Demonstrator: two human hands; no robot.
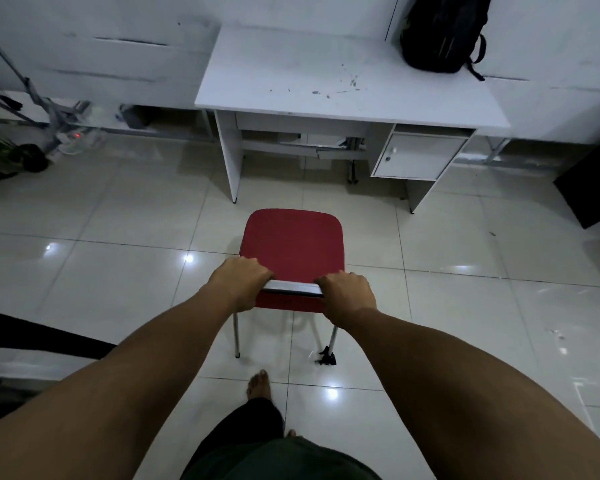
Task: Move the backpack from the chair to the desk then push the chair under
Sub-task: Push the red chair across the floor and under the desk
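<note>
A black backpack (442, 31) stands upright on the far right of the white desk (291, 84), leaning against the wall. The red chair (291, 244) with metal legs stands on the tiled floor in front of the desk's knee opening, a short gap away from it. Its seat has nothing on it. My left hand (241, 284) grips the left end of the chair's backrest top. My right hand (349, 294) grips the right end of the same backrest.
The desk has a small cabinet (418, 155) on the right and a pull-out tray (326, 142) under the top. A tripod and cables (49, 112) lie on the floor at left. A dark object (589, 188) stands at right. My bare foot (257, 384) is behind the chair.
</note>
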